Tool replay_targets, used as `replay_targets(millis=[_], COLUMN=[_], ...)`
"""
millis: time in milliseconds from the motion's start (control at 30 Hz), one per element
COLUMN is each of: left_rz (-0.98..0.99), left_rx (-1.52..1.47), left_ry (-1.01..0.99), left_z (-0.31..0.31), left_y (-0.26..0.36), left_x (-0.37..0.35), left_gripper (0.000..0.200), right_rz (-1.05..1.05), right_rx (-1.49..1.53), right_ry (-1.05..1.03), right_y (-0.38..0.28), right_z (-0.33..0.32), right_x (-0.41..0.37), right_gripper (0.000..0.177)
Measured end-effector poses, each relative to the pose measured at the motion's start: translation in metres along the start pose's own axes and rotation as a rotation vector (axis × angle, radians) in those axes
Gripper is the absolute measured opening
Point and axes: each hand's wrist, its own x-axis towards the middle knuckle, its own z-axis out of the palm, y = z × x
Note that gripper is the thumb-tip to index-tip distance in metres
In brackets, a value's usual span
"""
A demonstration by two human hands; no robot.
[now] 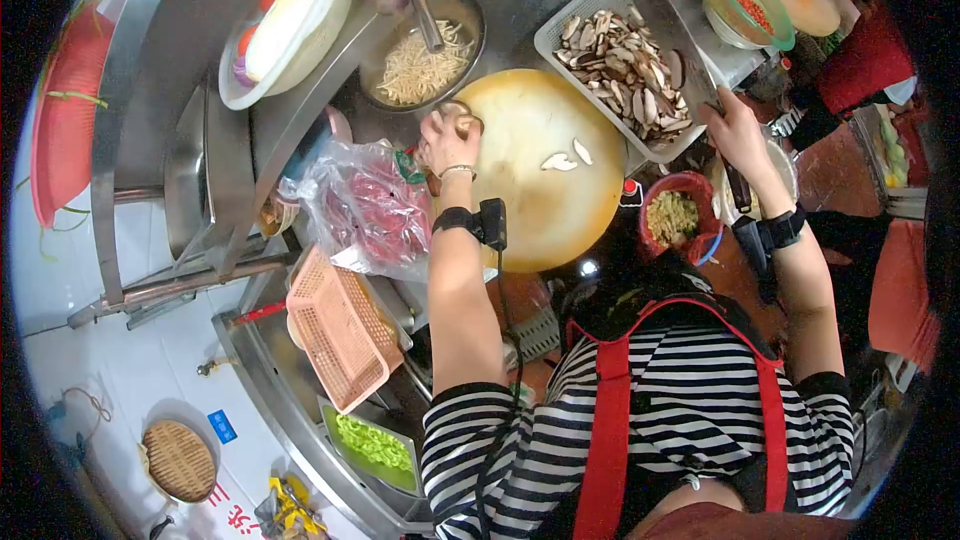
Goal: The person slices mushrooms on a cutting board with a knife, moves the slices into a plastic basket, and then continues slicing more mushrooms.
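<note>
At the left edge of the round cutting board (530, 220), my left hand (448, 143) is closed over a brownish mushroom (466, 124), mostly covered by the fingers. A few pale mushroom slices (562, 160) lie on the board, right of its middle. My right hand (738, 135) grips a cleaver (672, 32), its blade slanting up and left over the right side of a white basket (655, 153). Sliced dark-edged mushrooms (625, 65) fill that basket, which stands against the board's upper right.
A bowl of pale shreds (420, 65) stands behind the board. Bagged red meat (375, 210) lies at its left. A red container (690, 195) of chopped food sits near its right. Above left are a white vegetable bowl (325, 45) and metal shelf; lower left, a pink basket (345, 325).
</note>
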Motion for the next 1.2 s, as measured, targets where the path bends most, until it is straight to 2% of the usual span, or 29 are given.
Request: replay_targets(millis=[67,133,167,200,267,333,400,500,567,600,633,667,733,767,800,833,867,900,933,967,1000,1033,1100,1133,1200], left_rz=[0.129,0.318,0.286,0.288,0.428,0.422,0.432,0.568,0.653,0.694,0.732,0.735,0.625,0.493,0.377,-0.016,0.295,0.203,0.096,0.150,0.201,0.203,0.142,0.141,-0.019], left_rx=[-0.114,-0.040,-0.158,-0.156,-0.133,-0.162,-0.342,-0.551,-0.732,-0.706,-0.591,-0.589,-0.404,-0.373,-0.371,-0.728,-0.177,-0.113,0.049,0.103,0.159,0.157,0.033,0.033,0.029], left_ry=[-0.140,-0.091,-0.206,-0.206,-0.086,-0.011,0.092,0.127,0.045,0.035,0.093,0.095,0.084,0.088,0.078,-0.159,0.047,0.131,-0.020,0.006,0.033,0.032,-0.178,-0.179,-0.344], left_z=[-0.001,-0.006,-0.006,-0.013,-0.032,-0.043,-0.043,-0.057,-0.054,-0.051,-0.038,-0.026,-0.004,0.006,0.009,-0.011,0.001,0.026,0.007,0.012,0.020,0.020,0.017,0.013,0.001], left_y=[-0.003,0.004,0.006,0.011,0.024,0.042,0.065,0.160,0.218,0.241,0.255,0.255,0.248,0.234,0.212,0.192,0.150,0.108,0.090,0.059,0.031,0.014,-0.008,-0.007,-0.005], left_x=[-0.010,-0.036,-0.050,-0.056,-0.062,-0.057,-0.046,-0.040,-0.039,-0.041,-0.042,-0.039,-0.036,-0.029,-0.017,-0.006,0.006,0.016,0.021,0.025,0.026,0.026,0.027,0.030,0.034], left_gripper=[0.040,0.033,0.034,0.034,0.041,0.037,0.031,0.025,0.021,0.018,0.018,0.018,0.017,0.015,0.011,0.011,0.013,0.017,0.025,0.030,0.035,0.035,0.037,0.037,0.038], right_rz=[0.021,0.047,-0.028,-0.100,-0.086,0.070,0.129,0.139,0.104,0.067,-0.055,-0.056,0.239,0.023,0.057,0.036,0.019,-0.018,-0.055,-0.077,-0.188,-0.157,-0.344,-0.379,-0.401], right_rx=[0.036,0.080,0.047,0.013,-0.068,-0.027,-0.005,-0.021,-0.018,-0.012,-0.020,-0.017,0.160,0.016,0.156,0.147,0.135,0.039,-0.059,-0.111,-0.114,-0.161,-0.238,-0.230,-0.315], right_ry=[-0.061,-0.120,-0.114,-0.109,-0.091,-0.082,-0.099,-0.115,-0.095,-0.078,0.077,0.080,0.067,0.219,0.198,0.163,0.130,0.076,0.018,-0.083,-0.113,-0.270,-0.383,-0.457,-0.602], right_y=[-0.004,-0.004,-0.001,0.001,-0.010,-0.014,-0.006,-0.008,-0.004,0.000,0.001,0.002,-0.002,0.009,0.019,0.025,0.029,0.028,0.023,0.012,0.010,0.014,0.018,0.015,0.006], right_z=[0.005,0.015,0.022,0.026,0.027,0.023,0.021,0.021,0.020,0.022,0.025,0.019,0.000,-0.004,-0.008,-0.014,-0.020,-0.022,-0.023,-0.023,-0.015,-0.004,0.025,0.035,0.052], right_x=[-0.004,-0.008,-0.011,-0.013,-0.015,-0.012,-0.009,-0.015,-0.019,-0.022,-0.028,-0.032,-0.037,-0.038,-0.040,-0.043,-0.048,-0.053,-0.058,-0.063,-0.067,-0.070,-0.080,-0.085,-0.093], right_gripper=[0.021,0.021,0.020,0.019,0.020,0.031,0.032,0.035,0.036,0.038,0.022,0.022,0.019,0.014,0.010,0.010,0.010,0.012,0.013,0.015,0.016,0.022,0.021,0.020,0.018])
